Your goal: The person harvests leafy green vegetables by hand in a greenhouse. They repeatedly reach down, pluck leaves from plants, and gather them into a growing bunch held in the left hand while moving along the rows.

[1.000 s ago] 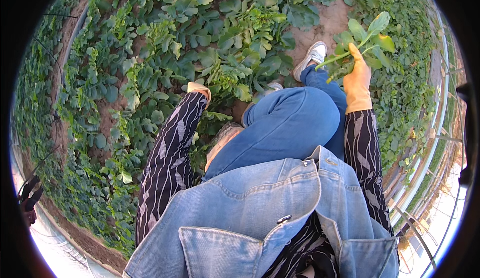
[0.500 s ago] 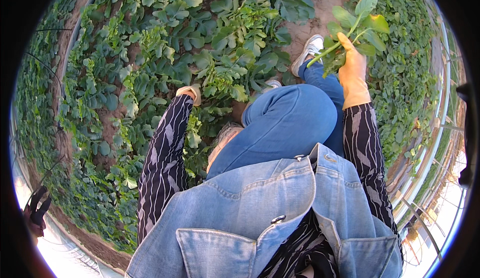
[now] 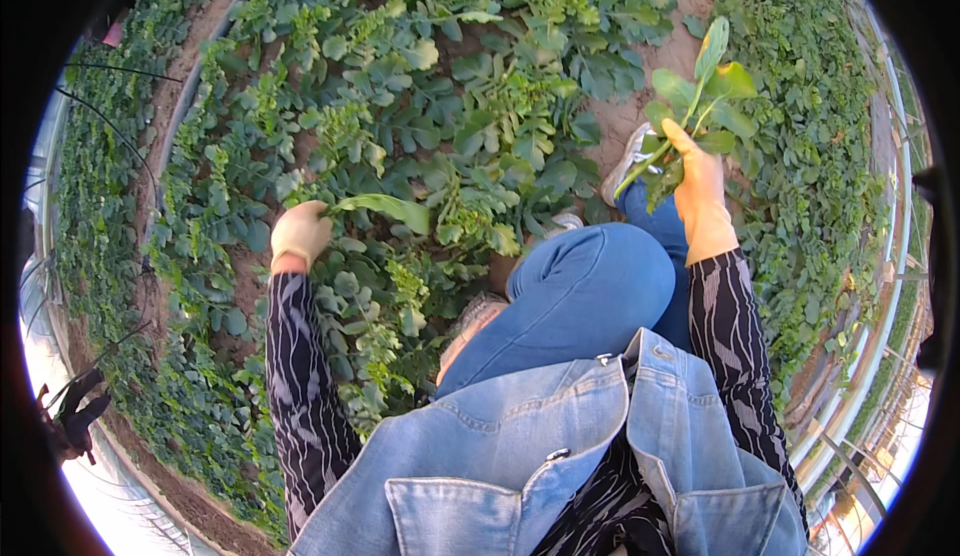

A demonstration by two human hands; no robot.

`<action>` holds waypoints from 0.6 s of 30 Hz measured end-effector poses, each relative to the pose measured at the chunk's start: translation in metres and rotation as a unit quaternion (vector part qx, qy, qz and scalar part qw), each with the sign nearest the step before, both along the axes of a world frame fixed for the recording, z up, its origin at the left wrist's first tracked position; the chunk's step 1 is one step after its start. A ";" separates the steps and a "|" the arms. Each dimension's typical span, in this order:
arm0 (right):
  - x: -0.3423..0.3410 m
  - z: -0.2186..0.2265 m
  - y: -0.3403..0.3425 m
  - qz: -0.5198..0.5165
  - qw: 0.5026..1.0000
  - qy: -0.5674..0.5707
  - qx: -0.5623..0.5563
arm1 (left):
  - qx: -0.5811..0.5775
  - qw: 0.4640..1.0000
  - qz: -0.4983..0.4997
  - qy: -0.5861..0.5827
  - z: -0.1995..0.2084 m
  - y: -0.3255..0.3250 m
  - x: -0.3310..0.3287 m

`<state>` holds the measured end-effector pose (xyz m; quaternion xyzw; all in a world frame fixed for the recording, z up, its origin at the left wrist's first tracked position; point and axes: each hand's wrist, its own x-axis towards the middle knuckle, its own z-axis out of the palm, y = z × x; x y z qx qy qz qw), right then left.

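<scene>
My right hand (image 3: 703, 196), in a pale yellow glove, is closed around a small bunch of leafy stems (image 3: 703, 91). A thick green stem end sticks out to the left, broad leaves stand above the thumb, and one leaf is yellowing. My left hand (image 3: 301, 231), in a cream glove, is closed on the base of a single long green leaf (image 3: 385, 208) that points right. It is held over the low leafy plants (image 3: 470, 106), left of my knees.
My bent knee in blue jeans (image 3: 590, 296) and a white shoe (image 3: 632, 161) are amid the rows. Bare soil (image 3: 672, 56) runs between the plants. Pipes (image 3: 885, 226) line the right edge, and a grey hose (image 3: 195, 76) borders the bed at left.
My left hand has come up out of the plants and moved left, now with a long leaf in it. The right hand keeps its bunch and sits slightly lower in the picture.
</scene>
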<state>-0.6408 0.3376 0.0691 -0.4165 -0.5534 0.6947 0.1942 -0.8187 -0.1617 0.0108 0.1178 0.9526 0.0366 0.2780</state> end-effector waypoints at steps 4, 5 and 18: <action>-0.006 0.005 -0.009 0.005 0.996 0.018 -0.083 | 0.198 0.960 0.193 0.047 0.019 -0.015 0.005; -0.008 0.006 -0.011 0.008 0.993 0.008 -0.115 | 0.260 0.938 0.226 0.032 0.018 -0.006 0.007; -0.057 -0.020 -0.038 0.112 0.970 0.050 -0.211 | 0.384 0.923 0.020 -0.001 0.029 0.293 0.062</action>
